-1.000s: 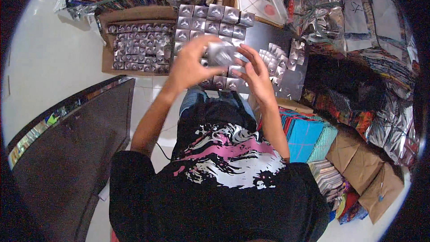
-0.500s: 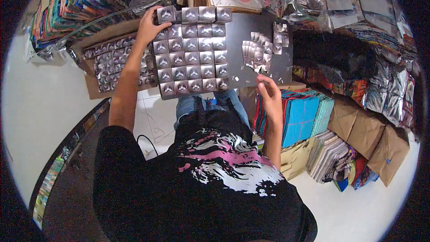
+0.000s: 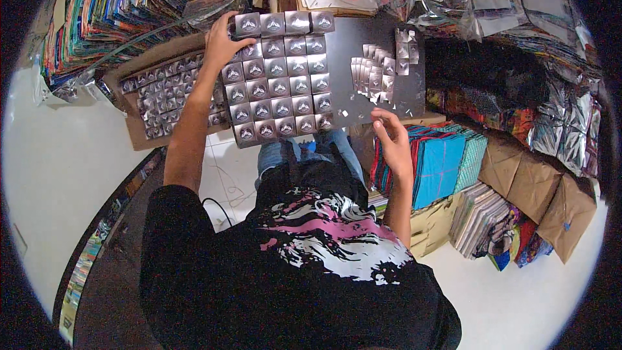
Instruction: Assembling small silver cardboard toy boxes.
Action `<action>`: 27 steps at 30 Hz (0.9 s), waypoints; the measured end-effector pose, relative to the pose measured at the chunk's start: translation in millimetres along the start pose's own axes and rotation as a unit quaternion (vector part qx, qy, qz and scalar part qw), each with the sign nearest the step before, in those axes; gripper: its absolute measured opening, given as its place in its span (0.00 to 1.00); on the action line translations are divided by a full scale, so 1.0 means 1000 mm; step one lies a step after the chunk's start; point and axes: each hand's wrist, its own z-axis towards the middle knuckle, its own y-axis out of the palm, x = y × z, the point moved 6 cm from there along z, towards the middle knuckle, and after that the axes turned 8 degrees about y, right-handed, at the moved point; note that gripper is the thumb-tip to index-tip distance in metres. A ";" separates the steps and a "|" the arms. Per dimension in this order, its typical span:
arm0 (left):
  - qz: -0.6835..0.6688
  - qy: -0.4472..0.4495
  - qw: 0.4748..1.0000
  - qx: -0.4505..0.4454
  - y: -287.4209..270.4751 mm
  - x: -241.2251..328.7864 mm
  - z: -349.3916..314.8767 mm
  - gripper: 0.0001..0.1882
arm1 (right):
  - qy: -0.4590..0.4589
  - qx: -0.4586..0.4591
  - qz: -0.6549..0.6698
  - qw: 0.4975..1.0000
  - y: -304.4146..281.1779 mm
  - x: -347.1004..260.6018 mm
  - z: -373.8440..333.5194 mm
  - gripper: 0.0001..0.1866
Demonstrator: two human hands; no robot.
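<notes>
Small silver-brown boxes [image 3: 278,87] stand in tight rows on a dark board [image 3: 346,32]. My left hand [image 3: 222,45] is at the far left corner of these rows. Its thumb and fingers are around the left end of a small box [image 3: 247,24] in the far row. My right hand [image 3: 394,142] hovers near the board's front edge, fingers loosely bent, thumb and index finger apart, with nothing visible between them. Beyond it lie flat, overlapping box pieces [image 3: 374,71] and small white scraps [image 3: 344,113]. Another short stack of pieces [image 3: 406,52] lies to their right.
At the left, a cardboard tray [image 3: 133,133] holds more small boxes. Stacked packets [image 3: 129,6] and plastic-wrapped bundles [image 3: 447,0] line the back. Folded blue cloth [image 3: 439,165] and brown paper parcels [image 3: 547,198] stand at the right. A dark cable [image 3: 217,206] lies on the floor.
My left hand and the box at the far left corner have moved right, closing the gap to the neighbouring box. My right hand has hardly moved.
</notes>
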 end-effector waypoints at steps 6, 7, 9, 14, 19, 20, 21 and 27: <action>0.066 0.049 0.996 0.043 -0.025 0.028 -0.015 0.63 | -0.002 0.007 -0.006 1.000 -0.005 0.003 0.002 0.13; 0.058 0.034 0.996 0.064 -0.033 0.042 -0.022 0.63 | -0.004 0.012 -0.026 1.000 -0.007 0.010 0.007 0.13; 0.089 0.040 0.991 0.097 -0.046 0.080 -0.040 0.64 | 0.007 0.015 -0.037 0.999 -0.015 0.039 0.024 0.14; -0.016 0.067 0.987 0.142 -0.024 0.188 -0.073 0.59 | 0.046 0.072 -0.196 0.977 -0.055 0.130 0.090 0.18; -0.116 0.045 0.991 0.045 0.040 0.267 -0.118 0.44 | 0.079 0.201 -0.273 0.938 -0.083 0.205 0.171 0.41; -0.114 0.054 0.992 0.028 0.051 0.278 -0.127 0.41 | 0.086 0.246 -0.291 0.920 -0.079 0.205 0.176 0.47; -0.109 0.033 0.993 0.025 0.061 0.285 -0.135 0.39 | 0.111 0.216 -0.289 0.926 -0.074 0.209 0.185 0.58; -0.049 -0.051 0.997 -0.007 0.105 0.301 -0.179 0.37 | 0.177 0.198 -0.314 0.911 -0.059 0.203 0.189 0.64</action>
